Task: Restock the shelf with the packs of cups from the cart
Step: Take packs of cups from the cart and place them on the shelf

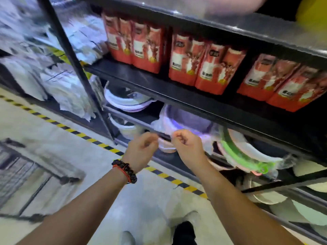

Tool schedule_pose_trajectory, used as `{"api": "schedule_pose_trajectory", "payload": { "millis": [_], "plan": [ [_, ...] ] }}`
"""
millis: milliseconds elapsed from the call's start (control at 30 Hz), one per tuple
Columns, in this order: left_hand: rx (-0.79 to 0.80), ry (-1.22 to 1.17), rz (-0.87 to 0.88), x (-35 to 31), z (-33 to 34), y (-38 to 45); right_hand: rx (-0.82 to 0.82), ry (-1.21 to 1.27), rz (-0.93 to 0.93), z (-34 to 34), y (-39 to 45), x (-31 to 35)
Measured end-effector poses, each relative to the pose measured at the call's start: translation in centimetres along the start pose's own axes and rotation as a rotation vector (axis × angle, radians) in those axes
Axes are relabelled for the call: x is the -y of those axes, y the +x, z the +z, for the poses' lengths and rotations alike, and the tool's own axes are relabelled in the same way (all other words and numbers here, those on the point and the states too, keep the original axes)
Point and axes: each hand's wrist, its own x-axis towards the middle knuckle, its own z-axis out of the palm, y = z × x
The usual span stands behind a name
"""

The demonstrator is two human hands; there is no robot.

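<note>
So, far left, a cart (30, 175) can be made out, blurred, standing on the pale floor (53, 128) beside the yellow-black tape (74, 132). What's loaded on it can't be told. Above it, white bagged goods (58, 85) are stacked on the neighbouring rack, smeared by motion.

The left hand (141, 150) is held up in front of the shelf (159, 91), a bead bracelet (124, 171) worn on the wrist. Its fingers are curled in loosely and nothing is seen gripped in them, though the fingertips are blurred.

Just beside it, the right hand (187, 143) is balled into a loose fist, nothing visibly held either. Both hands are kept close together, level with the lower tier where wrapped bowls (187, 119) are stored in plastic.

On the tier above, red packs (203, 66) are lined up upright in a row, running across to the right edge. Whether these are the cup packs can't be confirmed, the print is too blurry.

Lower right, a green-rimmed lid (238, 154) is leaned among white plates (256, 151). A shoe (185, 232) is seen at the bottom.
</note>
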Motion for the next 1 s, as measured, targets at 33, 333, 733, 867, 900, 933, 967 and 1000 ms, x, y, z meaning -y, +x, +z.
{"api": "schedule_pose_trajectory", "payload": {
  "millis": [33, 333, 733, 867, 900, 933, 967, 1000],
  "plan": [
    [-0.043, 0.021, -0.027, 1.5, -2.7, -1.4, 0.053, 0.007, -0.021, 3.1, -0.5, 1.3],
    [-0.472, -0.022, -0.259, 11.6, -21.2, -14.4, 0.439, 0.032, -0.206, 24.9, -4.7, 13.1],
    [-0.802, -0.090, -0.444, 18.7, -34.0, -20.5, 0.777, -0.002, -0.276, 42.6, -4.4, 20.8],
    [-0.929, -0.065, -0.536, 21.3, -39.8, -20.9, 0.890, 0.042, -0.290, 50.2, -2.7, 23.3],
    [-0.955, -0.064, -0.558, 21.8, -41.3, -21.0, 0.913, 0.055, -0.283, 52.0, -2.4, 24.0],
    [-0.976, -0.053, -0.583, 22.3, -42.8, -21.0, 0.932, 0.068, -0.270, 53.8, -2.0, 24.7],
    [-0.993, -0.033, -0.609, 22.7, -44.3, -20.9, 0.948, 0.080, -0.259, 55.5, -1.7, 25.4],
    [-1.006, -0.015, -0.631, 23.1, -45.6, -20.8, 0.964, 0.088, -0.259, 57.0, -1.4, 26.0]
  ]
}}
